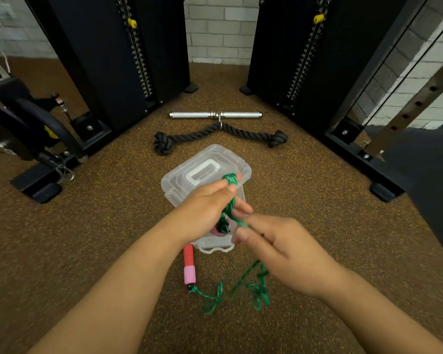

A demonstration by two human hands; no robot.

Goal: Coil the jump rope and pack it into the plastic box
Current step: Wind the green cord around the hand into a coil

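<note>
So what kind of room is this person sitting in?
Most likely a gym. Two black weight-stack towers of a cable machine stand ahead, a steel handle bar and a black knotted pull rope lie on speckled rubber flooring, and a perforated rack upright stands at right.

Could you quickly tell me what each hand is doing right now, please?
Left hand: closed, holding coiled green rope.
Right hand: pinching the rope.
</note>
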